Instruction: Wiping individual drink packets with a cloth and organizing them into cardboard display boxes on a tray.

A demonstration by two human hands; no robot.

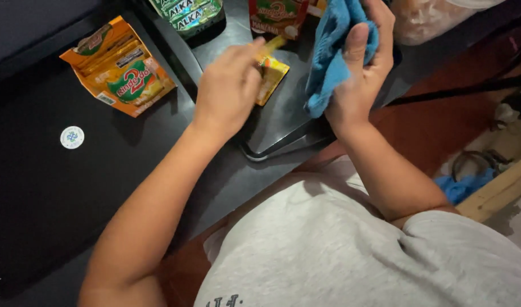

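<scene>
My left hand (pixel 229 85) reaches over a dark tray (pixel 283 122) and pinches a small yellow-orange sachet (pixel 272 77) that lies on it. My right hand (pixel 362 62) is closed around a bunched blue cloth (pixel 328 57), held just above the tray's right side. The sachet is partly hidden under my left fingers.
An open orange carton of sachets (pixel 119 68) lies on the black surface at the left, near a round white sticker (pixel 71 137). Green packets (pixel 186 14) and a red box (pixel 274 17) stand at the back. A clear bag (pixel 431 20) is at the back right; a wooden plank (pixel 496 190) is at the right.
</scene>
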